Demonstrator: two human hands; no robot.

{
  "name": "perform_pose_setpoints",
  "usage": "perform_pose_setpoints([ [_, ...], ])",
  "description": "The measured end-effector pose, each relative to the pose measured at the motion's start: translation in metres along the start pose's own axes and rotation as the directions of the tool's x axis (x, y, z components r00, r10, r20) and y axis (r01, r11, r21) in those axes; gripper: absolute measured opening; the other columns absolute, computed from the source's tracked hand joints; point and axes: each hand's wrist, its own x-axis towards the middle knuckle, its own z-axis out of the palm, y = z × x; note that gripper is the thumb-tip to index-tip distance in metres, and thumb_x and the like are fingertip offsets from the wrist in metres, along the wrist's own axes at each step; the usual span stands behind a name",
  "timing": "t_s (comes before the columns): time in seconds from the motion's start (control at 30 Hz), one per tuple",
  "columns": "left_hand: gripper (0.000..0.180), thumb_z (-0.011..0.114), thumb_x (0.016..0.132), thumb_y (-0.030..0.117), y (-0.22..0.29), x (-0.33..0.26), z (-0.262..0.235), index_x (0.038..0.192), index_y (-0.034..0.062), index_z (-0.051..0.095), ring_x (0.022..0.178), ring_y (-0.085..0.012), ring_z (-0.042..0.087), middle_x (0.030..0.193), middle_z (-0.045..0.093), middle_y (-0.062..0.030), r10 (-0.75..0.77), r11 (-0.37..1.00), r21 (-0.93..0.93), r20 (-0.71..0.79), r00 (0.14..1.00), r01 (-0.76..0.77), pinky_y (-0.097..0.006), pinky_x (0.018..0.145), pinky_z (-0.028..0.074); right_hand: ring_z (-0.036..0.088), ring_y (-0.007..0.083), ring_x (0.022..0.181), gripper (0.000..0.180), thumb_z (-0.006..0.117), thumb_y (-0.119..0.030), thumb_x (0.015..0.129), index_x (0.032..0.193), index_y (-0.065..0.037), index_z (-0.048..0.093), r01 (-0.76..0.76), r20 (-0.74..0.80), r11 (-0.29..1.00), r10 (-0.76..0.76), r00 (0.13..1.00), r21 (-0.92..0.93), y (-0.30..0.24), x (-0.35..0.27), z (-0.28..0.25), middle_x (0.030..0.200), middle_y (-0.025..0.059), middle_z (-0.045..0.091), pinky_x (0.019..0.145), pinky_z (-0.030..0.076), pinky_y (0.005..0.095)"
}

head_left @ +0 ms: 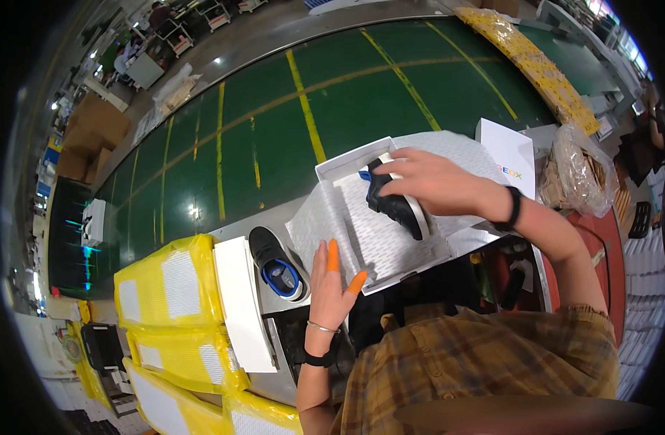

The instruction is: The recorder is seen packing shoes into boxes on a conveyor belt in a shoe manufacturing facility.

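Black shoe, blue pull tab, white sole: within open white cardboard box, long axis 11-to-5 o'clock. Your right hand: nearer, shoe at its 8 o'clock, fingers bent over it; grip closure, cannot tell. Your left hand: spread, empty, shoe toward 1 o'clock.

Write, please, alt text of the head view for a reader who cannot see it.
A person's right hand is on a dark shoe in an open white box; the left hand, wearing orange finger covers, is at the box's left side. Further left is a second dark, blue-lined shoe; beyond, a yellow-striped green surface.
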Motion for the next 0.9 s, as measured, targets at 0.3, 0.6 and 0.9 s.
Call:
perform_pose_setpoints([
  [0.3,0.075,0.066,0.09,0.036,-0.003,-0.005,0.007,0.145,-0.0058,0.034,0.139,-0.0495,0.028,0.15,0.027,-0.0357,-0.061,0.997,0.059,0.038,0.997,0.059,-0.046,0.115,0.026,0.056,0.0157,0.099,0.007,0.066,-0.019,0.075,0.071,-0.019,0.072,0.443,0.498,0.736,-0.166,0.851,-0.512,0.056,0.068,0.085,0.08,-0.0071,0.069,0.085,0.041,0.0302],
  [0.6,0.072,0.06,0.093,0.043,-0.014,-0.011,0.014,0.141,-0.0062,0.039,0.136,-0.0524,0.031,0.147,0.03,-0.0382,-0.036,0.997,0.074,0.013,0.999,0.035,-0.049,0.114,0.027,0.061,0.0261,0.067,0.024,0.08,-0.023,0.06,0.073,-0.012,0.064,0.151,0.303,0.969,-0.087,0.949,-0.197,0.0,0.051,-0.048,0.066,0.0056,0.064,0.08,0.041,0.0346],
  [0.9,0.072,0.06,0.093,0.045,-0.018,-0.013,0.018,0.14,-0.0069,0.041,0.133,-0.0549,0.033,0.145,0.032,-0.039,-0.031,0.999,0.022,-0.002,1.0,0.031,-0.052,0.112,0.029,0.056,0.0117,0.108,0.04,0.066,-0.031,0.095,0.119,0.0,0.062,-0.432,0.641,-0.479,0.495,0.587,0.765,-0.019,-0.002,0.028,0.119,0.0053,0.065,0.096,0.04,0.0273],
])
